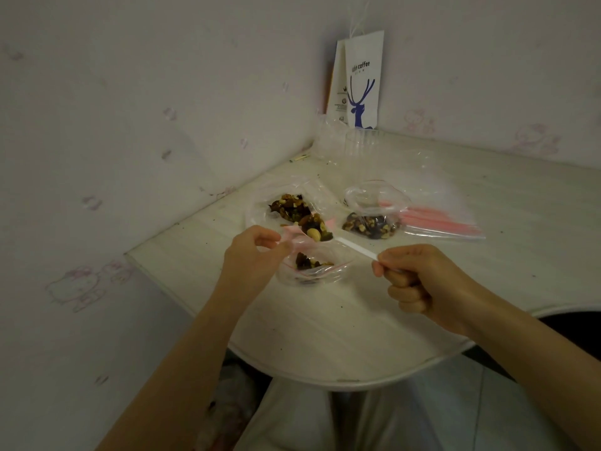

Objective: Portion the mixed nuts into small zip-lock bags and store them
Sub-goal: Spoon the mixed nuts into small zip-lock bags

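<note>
The left hand [252, 252] pinches the pink zip rim of a small bag [312, 271] between thumb and fingertips, lifting that edge so the mouth gapes toward the person; the bag's bottom rests on the table [325, 323], and a little heap of nuts lies inside it. The right hand [413, 278] is curled tight, thumb and forefinger gripping the far end of a white spoon [353, 246]; the spoon reaches leftward and its bowl carries a heaped load of nuts [313, 230], held just above the small bag's open mouth, near the left fingertips.

Behind the spoon lies a big bag [289, 205], clear and slumped open, with a dark pile of mixed nuts in it; to the right of that sits a filled bag [370, 224], its nuts packed in the lower part and its top standing open. Just beside it, further right, a flat sheaf of spare bags [445, 221] with pink strips lies on the table. Toward the corner stands a clear cup [364, 144]; behind it a white paper bag [362, 83] with a blue deer print leans against the wall [130, 109]; crumbs speckle the tabletop.
</note>
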